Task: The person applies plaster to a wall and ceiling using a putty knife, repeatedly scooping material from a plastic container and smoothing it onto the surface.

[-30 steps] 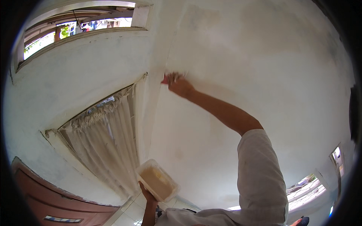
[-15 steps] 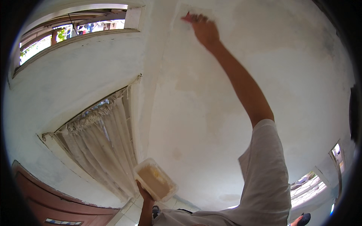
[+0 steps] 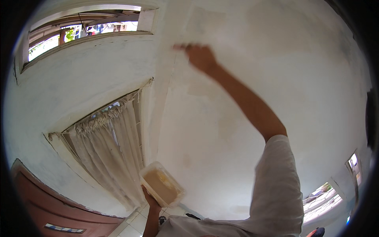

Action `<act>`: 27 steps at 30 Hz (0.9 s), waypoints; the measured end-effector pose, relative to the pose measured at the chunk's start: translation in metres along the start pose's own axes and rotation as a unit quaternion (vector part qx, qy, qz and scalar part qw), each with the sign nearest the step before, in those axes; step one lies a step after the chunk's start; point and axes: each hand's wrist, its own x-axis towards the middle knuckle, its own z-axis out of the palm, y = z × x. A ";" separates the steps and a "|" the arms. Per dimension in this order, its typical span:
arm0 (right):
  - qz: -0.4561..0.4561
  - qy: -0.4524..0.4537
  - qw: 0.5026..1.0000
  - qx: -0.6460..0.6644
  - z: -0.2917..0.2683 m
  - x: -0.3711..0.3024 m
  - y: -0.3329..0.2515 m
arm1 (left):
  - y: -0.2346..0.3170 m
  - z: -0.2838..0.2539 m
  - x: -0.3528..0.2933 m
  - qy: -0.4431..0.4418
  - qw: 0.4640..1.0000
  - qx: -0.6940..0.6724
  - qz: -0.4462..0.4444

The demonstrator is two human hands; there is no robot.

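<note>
High up in front of the wall [image 3: 237, 170], my right hand [image 3: 202, 57] is closed around a small reddish scraper [image 3: 179, 46], blurred by motion. The blade's contact with the wall cannot be made out. Below, at the centre-left, my left hand [image 3: 151, 199] supports a clear rectangular plastic tub [image 3: 151, 167] from its lower left side. Beige paste [image 3: 160, 185] with a yellowish smear lies in the tub. Above the right hand, a slightly darker squarish patch [image 3: 206, 21] shows on the wall.
A curtained window [image 3: 110, 146] is on the left wall, with an open transom window [image 3: 87, 31] above it. A reddish-brown door [image 3: 47, 205] stands at lower left. At lower right is another bright window [image 3: 321, 199]. Pale floor tiles [image 3: 136, 223] show below.
My right hand has come down and leftward with the scraper, uncovering the darker patch. My left hand and the tub stay nearly in place. The view has shifted slightly.
</note>
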 end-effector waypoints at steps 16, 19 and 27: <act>-0.181 -0.102 0.969 0.132 0.122 -0.119 -0.101 | -0.009 0.037 -0.001 0.017 1.000 0.003 0.002; -0.223 -0.195 0.950 0.098 0.079 -0.110 -0.106 | -0.008 0.037 -0.005 0.016 1.000 -0.024 0.011; 0.023 0.103 0.993 -0.050 -0.068 0.083 0.074 | 0.005 0.040 -0.009 0.038 0.999 0.012 0.025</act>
